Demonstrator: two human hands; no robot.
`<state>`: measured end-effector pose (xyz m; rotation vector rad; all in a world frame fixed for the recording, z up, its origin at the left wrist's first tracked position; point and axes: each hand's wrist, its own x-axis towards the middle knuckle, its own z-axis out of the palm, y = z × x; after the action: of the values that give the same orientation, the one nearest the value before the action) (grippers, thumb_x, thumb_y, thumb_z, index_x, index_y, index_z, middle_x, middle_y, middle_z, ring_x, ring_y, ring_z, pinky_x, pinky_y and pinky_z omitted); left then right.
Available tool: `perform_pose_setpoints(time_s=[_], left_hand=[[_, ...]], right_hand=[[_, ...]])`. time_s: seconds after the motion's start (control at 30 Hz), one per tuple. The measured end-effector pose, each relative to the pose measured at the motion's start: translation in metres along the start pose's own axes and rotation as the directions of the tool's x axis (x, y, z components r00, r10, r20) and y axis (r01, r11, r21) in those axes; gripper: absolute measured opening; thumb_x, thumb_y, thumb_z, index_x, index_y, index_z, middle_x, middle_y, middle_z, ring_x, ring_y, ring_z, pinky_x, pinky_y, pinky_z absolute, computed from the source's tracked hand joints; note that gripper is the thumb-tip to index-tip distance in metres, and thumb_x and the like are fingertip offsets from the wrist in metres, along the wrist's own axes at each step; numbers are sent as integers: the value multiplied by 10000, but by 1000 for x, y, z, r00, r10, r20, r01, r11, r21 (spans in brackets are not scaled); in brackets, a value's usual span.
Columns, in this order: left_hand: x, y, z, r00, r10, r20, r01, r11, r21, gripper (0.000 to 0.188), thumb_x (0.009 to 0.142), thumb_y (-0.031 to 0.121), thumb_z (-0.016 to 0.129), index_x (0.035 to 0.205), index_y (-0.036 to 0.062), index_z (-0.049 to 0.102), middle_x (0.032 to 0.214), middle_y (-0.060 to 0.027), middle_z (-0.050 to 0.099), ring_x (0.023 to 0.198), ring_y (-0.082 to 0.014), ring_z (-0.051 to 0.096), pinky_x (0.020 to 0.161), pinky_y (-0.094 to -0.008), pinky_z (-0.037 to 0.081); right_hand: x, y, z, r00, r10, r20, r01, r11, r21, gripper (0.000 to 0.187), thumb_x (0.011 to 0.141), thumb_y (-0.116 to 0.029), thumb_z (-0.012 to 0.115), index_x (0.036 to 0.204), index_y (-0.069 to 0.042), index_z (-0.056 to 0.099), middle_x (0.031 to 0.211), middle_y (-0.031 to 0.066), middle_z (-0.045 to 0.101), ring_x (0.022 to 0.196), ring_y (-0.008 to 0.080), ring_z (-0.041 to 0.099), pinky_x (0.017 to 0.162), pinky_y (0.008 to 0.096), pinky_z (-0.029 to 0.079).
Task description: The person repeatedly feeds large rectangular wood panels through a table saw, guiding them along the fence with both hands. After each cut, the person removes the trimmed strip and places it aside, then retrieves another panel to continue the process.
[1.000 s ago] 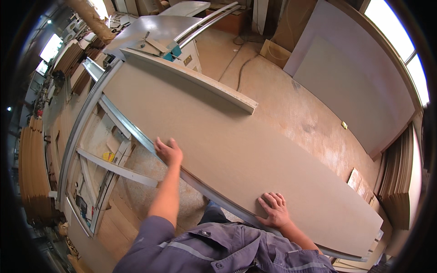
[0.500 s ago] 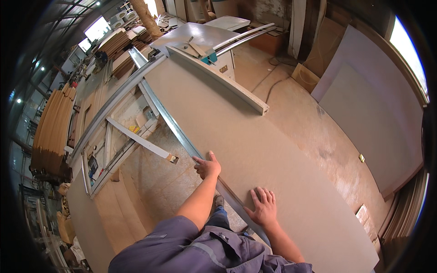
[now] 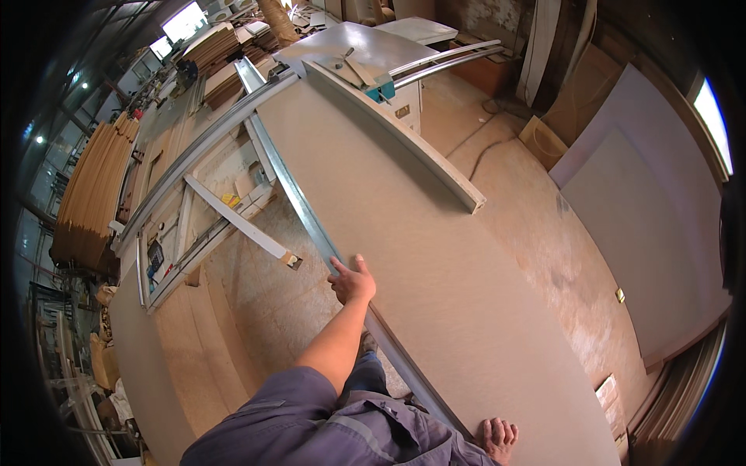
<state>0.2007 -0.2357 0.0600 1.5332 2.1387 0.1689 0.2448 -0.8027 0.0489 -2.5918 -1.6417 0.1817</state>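
Note:
A long, pale beige board lies flat before me, with a metal strip along its left edge. My left hand is closed over that edge, fingers curled down at the strip and thumb on the upper side. Close to my body at the lower right, my right hand rests on the board with fingers slightly bent and apart; the sleeve and frame edge hide its wrist. Across the board's far part runs a long straight fence bar. A teal clamp-like part sits beside the bar.
Left of the board is a metal frame with a slanted white arm. A grey metal table stands beyond. Large panels lean at the right. Stacked brown boards stand at far left. Cables cross the floor.
My right hand has slid along the board toward me and to the right. My left hand stays at the edge. The whole view has turned a little.

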Motion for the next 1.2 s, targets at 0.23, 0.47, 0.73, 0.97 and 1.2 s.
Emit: perform_pose_setpoints(time_s=[0.23,0.47,0.73,0.97,1.2], left_hand=[[12,-10,12,999,13,-41,-14,1000,-11,805,975,631,399,1576,156,153,1343,-288,418,1163,-405,546,913,-486,515],[21,-15,17,997,31,-77,-35,998,-53,809,966,663,383,1580,184,162,1390,-305,404,1170,-440,561,970,-517,471],[20,-13,17,993,55,-102,-63,995,-83,809,966,621,430,1573,163,157,1394,-311,404,1227,-439,518,1005,-512,453],[38,-6,17,984,28,-174,-64,976,-207,838,976,614,396,1591,136,86,1439,-314,410,1242,-452,528,1030,-541,434],[-45,-65,54,977,132,-165,-161,970,-183,905,951,589,492,1591,150,25,1521,-337,265,1325,-483,437,1053,-547,418]], right_hand=[[11,-10,8,991,7,-137,-5,1000,18,477,905,-307,628,1360,-187,555,1402,94,480,1313,325,416,1102,543,317],[19,-10,-2,988,-41,-149,45,999,21,494,901,-357,644,1360,-191,570,1427,102,450,1293,335,432,1093,527,345],[13,-5,25,995,-61,-84,57,998,-40,817,628,-383,849,1352,-186,525,1429,88,375,1312,334,329,1109,564,231],[25,-22,13,990,-21,-139,23,1000,8,699,662,-375,830,1288,-160,604,1425,94,397,1315,335,330,1123,541,239],[17,-20,7,997,14,-82,-8,997,80,653,784,-365,756,1362,-144,547,1449,109,387,1340,335,325,1149,543,212]])
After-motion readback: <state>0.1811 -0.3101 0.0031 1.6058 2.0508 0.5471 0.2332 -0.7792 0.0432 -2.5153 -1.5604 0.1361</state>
